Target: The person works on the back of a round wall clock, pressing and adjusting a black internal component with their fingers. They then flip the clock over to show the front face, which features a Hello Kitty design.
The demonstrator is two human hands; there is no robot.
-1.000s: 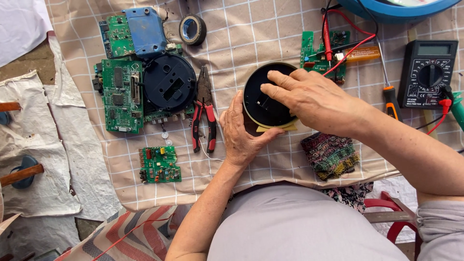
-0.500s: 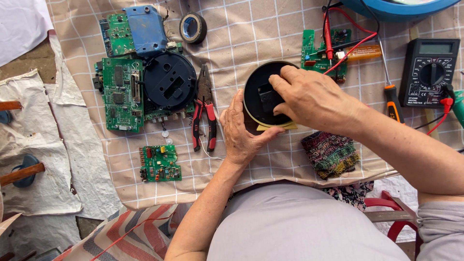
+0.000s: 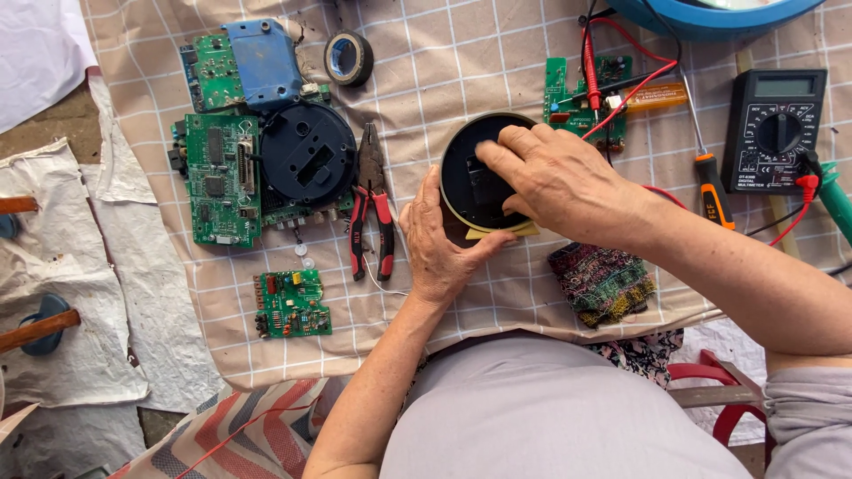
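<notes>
Meanwhile, the left hand [image 3: 441, 244] grasps the round black housing [image 3: 475, 182] on the checked cloth [image 3: 497, 53] from seven o'clock, while right hand [image 3: 559, 182] fingertips press inside, pliers [image 3: 371, 208] at nine o'clock untouched, so work continues.

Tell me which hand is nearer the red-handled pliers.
Left. The left hand lies just right of the pliers, steadying the round black part; the right hand sits farther right, over that part.

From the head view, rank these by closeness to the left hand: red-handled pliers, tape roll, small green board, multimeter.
From the left hand:
1. Red-handled pliers, just to its left.
2. Small green board, lower left.
3. Tape roll, up at the top left.
4. Multimeter, far right.
</notes>
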